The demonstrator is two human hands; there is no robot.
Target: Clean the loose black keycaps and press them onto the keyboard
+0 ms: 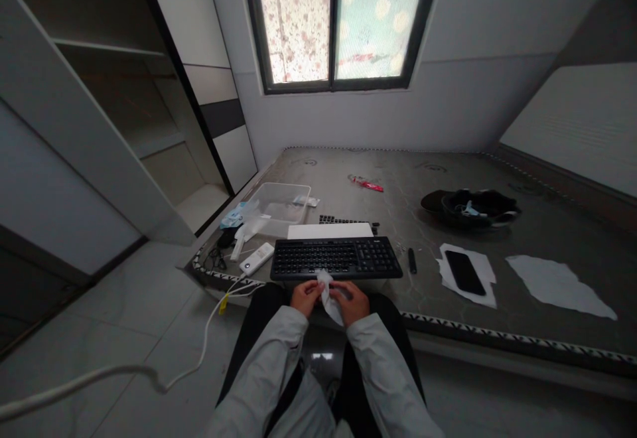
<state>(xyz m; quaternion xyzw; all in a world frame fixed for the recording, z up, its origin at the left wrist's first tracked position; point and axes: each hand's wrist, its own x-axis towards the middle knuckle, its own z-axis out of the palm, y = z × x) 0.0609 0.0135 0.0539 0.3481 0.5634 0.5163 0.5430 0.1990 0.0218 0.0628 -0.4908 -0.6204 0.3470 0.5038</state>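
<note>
Both hands pinch one crumpled white tissue (327, 295) just in front of a black keyboard (338, 257). My left hand (306, 297) has its fingers closed on the tissue's left side. My right hand (352, 302) grips it from the right, and a loose end hangs down between the hands. The keyboard's near edge lies right beyond my fingertips; its keys look dark and the switches are too small to make out. Behind it lies a white flat box or board (330, 231), with a row of loose black keycaps (343, 220) beyond.
A clear plastic bin (283, 206) and a white power strip (257, 259) with a cable stand left. To the right lie a small black tool (412, 261), a phone (464, 272) on tissue, a flat tissue (561, 285) and a dark cap (470, 209). A red packet (368, 185) lies behind.
</note>
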